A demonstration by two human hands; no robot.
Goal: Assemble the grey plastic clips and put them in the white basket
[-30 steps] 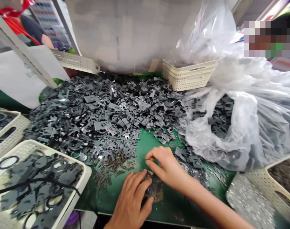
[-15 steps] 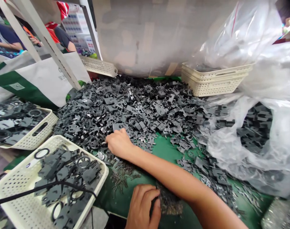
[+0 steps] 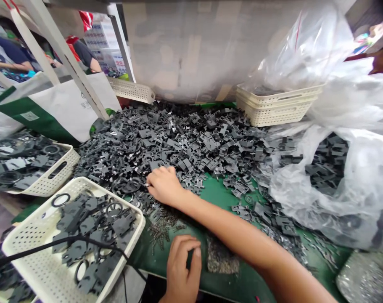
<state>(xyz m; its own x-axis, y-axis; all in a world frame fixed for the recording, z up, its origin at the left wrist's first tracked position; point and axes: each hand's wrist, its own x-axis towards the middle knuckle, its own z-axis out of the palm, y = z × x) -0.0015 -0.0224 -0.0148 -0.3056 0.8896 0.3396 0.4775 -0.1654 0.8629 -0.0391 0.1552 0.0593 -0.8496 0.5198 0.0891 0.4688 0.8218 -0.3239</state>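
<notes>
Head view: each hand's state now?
Left hand: open, loosely curled, nothing visible in grip.
Right hand: curled at pile of dark-grey flat parts; grip hidden, can't be told.

From my feed: right arm (image 3: 229, 231) runs in from the lower right, reaching diagonally forward and left across my front. Right hand (image 3: 164, 185) is palm-down at mid-view, knuckles up, fingers bent under; fingertips mostly hidden, so I can't confirm a grip. Left hand (image 3: 183, 265) sits low and near, well apart from the right, back up, fingers loosely curled, gap to thumb, nothing gripped that I see.
</notes>
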